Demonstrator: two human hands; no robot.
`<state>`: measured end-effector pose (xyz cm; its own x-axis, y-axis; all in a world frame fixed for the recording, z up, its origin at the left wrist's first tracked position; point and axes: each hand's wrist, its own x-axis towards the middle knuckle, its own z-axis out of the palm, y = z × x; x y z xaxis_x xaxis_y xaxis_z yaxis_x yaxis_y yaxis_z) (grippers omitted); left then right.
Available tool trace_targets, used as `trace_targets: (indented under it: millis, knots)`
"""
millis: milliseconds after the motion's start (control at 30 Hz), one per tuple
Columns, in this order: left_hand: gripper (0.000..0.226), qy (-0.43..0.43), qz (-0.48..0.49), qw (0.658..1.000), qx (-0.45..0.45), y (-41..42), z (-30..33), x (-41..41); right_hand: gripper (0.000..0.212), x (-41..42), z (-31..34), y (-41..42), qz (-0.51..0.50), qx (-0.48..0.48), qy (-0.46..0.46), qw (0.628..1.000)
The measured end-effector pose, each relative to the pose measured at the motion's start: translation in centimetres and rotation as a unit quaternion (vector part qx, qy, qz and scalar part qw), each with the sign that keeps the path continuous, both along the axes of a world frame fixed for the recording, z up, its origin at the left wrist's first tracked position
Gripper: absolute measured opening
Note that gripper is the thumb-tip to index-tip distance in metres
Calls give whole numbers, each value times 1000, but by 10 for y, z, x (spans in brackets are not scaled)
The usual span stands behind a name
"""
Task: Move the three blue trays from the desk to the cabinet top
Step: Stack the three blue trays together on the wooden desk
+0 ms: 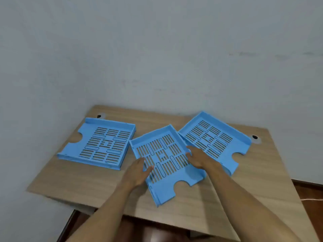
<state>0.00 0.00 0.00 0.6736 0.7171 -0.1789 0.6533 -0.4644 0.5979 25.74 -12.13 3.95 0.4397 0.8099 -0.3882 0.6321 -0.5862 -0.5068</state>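
Blue plastic everywhere on this one, three slotted letter trays sitting on a light wood-grain desk (pixel 262 180) that's pushed into a corner of pale grey wall (pixel 157 49). Left tray (pixel 97 145) is lying flat near the left edge, well apart from both hands, with its cut-out notch pointing left. Right tray (pixel 215 138) is sitting angled toward the back right corner, notch facing the right side. Middle tray (pixel 166 163) is sitting twisted between them, its far right corner looking like it's touching or just overlapping the right tray's edge, can't say which for sure. Its notch is pointing toward the person.

Both hands are working on that middle tray. Left hand (pixel 138 172) is wrapping over the tray's left rim, thumb lying inside on the slotted floor and the fingers curling under or against the outer wall, so it's closing on the edge. Right hand (pixel 197 158) is clamping the right rim the same way, fingers bending over the wall near the far corner. Whether the tray is lifting off the wood yet or just resting there, I can't tell from this angle.

Two round cable holes are showing in the desk, one behind the left tray (pixel 99 116) and one beside the right tray (pixel 255 137). Dark reddish floor (pixel 311 189) is peeking out at the right.
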Motion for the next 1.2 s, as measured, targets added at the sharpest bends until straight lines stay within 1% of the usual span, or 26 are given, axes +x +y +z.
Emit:
trace_targets:
  millis: [33, 67, 167, 300, 400, 533, 600, 733, 900, 1000, 1100, 1200]
  knots:
    - [60, 1, 13, 1000, -4, -1, -5, 0, 54, 0, -7, 2, -7, -11, 2, 1000]
    - [62, 4, 26, 1000, -3, -2, -10, 1, 54, 1, -12, 3, -13, -18, 4, 1000]
    - [74, 15, 45, 999, -14, -10, -29, -2, 54, 2, -36, 7, -13, -30, 0, 999]
    - [75, 0, 57, 998, 9, -14, -44, -4, 58, 1, -55, 13, -15, -9, -48, 999]
    - [78, 4, 42, 999, 20, -10, -53, -6, 63, 1, -62, 14, -39, -16, -69, 997]
    - [77, -11, 25, 1000, -12, 2, -58, -8, 61, 4, -74, 12, -71, -8, -57, 996]
    - [78, -9, 0, 1000, -27, 10, -58, -11, 66, 1, -76, 7, -84, -23, -41, 995]
    - [78, 12, -48, 998, -39, 27, -52, -16, 69, -9, -80, -3, -123, -28, -3, 992]
    - [81, 22, -96, 994, -42, 47, -47, -23, 58, -28, -81, -9, -166, -8, 8, 986]
    - [84, -2, -101, 994, -34, 52, -46, -31, 64, -44, -80, -15, -194, -4, 16, 981]
    - [86, -41, -80, 996, -28, 37, -50, -46, 65, -67, -77, -23, -206, -1, 6, 979]
    - [86, -66, -32, 993, -95, 10, -46, -61, 63, -85, -78, -27, -215, 9, -3, 977]
